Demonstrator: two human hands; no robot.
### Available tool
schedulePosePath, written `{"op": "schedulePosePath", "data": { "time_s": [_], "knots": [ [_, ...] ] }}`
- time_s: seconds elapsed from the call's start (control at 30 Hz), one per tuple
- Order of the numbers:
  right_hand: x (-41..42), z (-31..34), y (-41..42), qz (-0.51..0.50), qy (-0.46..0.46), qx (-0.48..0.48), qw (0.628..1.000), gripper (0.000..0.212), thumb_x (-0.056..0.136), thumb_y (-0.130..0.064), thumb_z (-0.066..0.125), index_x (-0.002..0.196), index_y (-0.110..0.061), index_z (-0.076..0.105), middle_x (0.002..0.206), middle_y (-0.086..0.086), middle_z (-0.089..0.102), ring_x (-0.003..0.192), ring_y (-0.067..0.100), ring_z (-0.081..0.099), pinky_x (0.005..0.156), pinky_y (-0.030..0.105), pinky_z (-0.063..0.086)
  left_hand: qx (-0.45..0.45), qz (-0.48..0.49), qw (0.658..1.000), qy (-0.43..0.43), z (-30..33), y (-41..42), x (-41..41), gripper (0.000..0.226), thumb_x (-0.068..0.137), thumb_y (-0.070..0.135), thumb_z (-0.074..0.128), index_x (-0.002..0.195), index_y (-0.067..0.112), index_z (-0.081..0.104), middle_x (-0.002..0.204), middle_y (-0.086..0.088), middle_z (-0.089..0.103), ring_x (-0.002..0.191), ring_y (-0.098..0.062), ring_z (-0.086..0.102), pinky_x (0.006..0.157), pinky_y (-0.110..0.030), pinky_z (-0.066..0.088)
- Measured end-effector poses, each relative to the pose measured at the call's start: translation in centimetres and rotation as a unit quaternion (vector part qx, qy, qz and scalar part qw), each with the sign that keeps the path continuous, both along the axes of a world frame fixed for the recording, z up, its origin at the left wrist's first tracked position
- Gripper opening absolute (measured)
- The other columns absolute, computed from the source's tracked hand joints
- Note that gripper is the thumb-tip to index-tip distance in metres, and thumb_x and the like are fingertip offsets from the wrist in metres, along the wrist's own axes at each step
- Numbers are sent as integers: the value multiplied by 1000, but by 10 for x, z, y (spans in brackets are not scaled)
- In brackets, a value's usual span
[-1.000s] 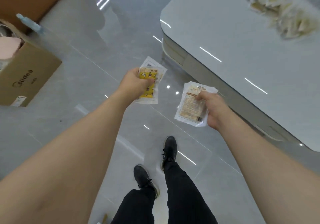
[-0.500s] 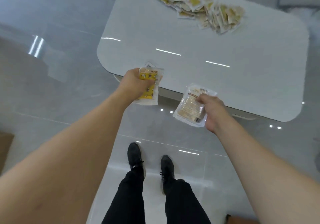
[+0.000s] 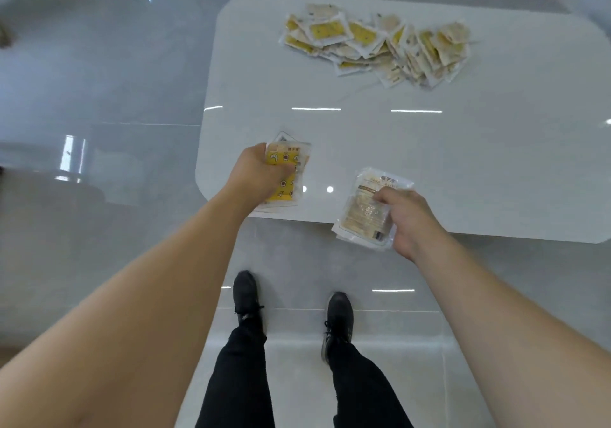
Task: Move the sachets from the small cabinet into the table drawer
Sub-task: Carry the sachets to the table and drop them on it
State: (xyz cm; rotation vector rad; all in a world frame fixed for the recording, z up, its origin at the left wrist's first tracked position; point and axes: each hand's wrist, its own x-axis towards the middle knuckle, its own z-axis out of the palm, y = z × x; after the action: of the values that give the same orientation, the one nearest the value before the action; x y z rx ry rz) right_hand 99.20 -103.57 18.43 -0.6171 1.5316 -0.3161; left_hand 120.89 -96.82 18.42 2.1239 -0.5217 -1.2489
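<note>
You're standing at the white table's (image 3: 496, 170) near edge, open tabletop lying ahead toward the sachet pile (image 3: 377, 42) at 12 o'clock. Your left hand (image 3: 261, 175) is gripping yellow sachets (image 3: 286, 176); your right hand (image 3: 408, 219) is pinching beige sachets (image 3: 362, 211).

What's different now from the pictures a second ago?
The person turned and walked up to the white table; the cardboard box has left the view. Both hands now reach over the table's near edge. Nothing was picked up or let go: the left hand keeps the yellow sachets, the right hand the pale sachets. The sachet pile looks unchanged.
</note>
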Motion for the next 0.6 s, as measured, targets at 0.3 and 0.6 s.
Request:
{"op": "schedulePosePath", "data": {
  "time_s": [0.3,0.6],
  "knots": [
    [123,-22,-15,-62,-4,22,998,20,82,-6,60,101,-11,66,84,8,65,68,24,64,54,32,54,31,-78,996,-19,-14,-50,126,12,80,12,65,87,21,62,95,-8,70,89,-27,70,83,-43,58],
    [207,-35,-40,-126,-14,50,991,20,84,-6,59,104,-9,63,92,10,67,73,24,66,57,39,57,42,-114,993,-4,-34,-100,212,16,83,13,68,98,16,64,99,-8,70,91,-26,69,84,-42,57]
  ]
}}
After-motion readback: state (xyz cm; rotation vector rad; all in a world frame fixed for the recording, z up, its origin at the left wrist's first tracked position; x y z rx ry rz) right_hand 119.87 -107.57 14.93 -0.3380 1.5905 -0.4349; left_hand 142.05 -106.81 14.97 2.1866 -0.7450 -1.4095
